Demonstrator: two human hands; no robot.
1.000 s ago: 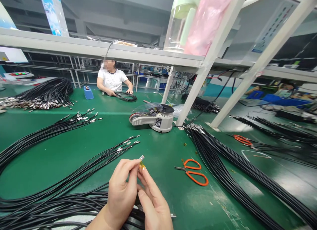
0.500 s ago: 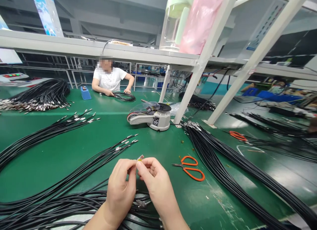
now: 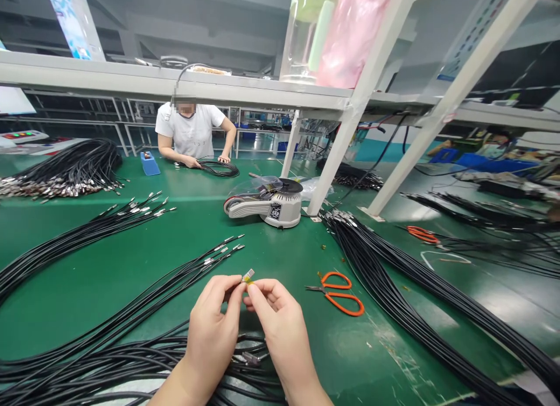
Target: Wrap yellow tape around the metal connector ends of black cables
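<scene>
Between my fingertips, a small silver cable connector (image 3: 249, 273) points up and away from me. A bit of yellow tape (image 3: 247, 280) shows at its base. My left hand (image 3: 213, 321) pinches the connector from the left, thumb against forefinger. My right hand (image 3: 282, 323) is closed at the tape on the other side, its thumb and forefinger pressed together. The fingers hide most of the tape and the cable behind the connector. Below both hands lies a bundle of black cables (image 3: 144, 359) with metal ends.
Orange-handled scissors (image 3: 343, 295) lie right of my hands. Farther back stands a grey tape dispenser (image 3: 282, 210). Black cable bundles (image 3: 394, 277) spread along the right, and more cables (image 3: 175, 283) on the left. A shelf post (image 3: 335, 155) rises ahead. Across the table, a person (image 3: 192, 132) handles coiled cable.
More of the connector and yellow tape now shows above my fingertips. My right fingertips have shifted slightly right. The person opposite has leaned a little, and the view has shifted slightly.
</scene>
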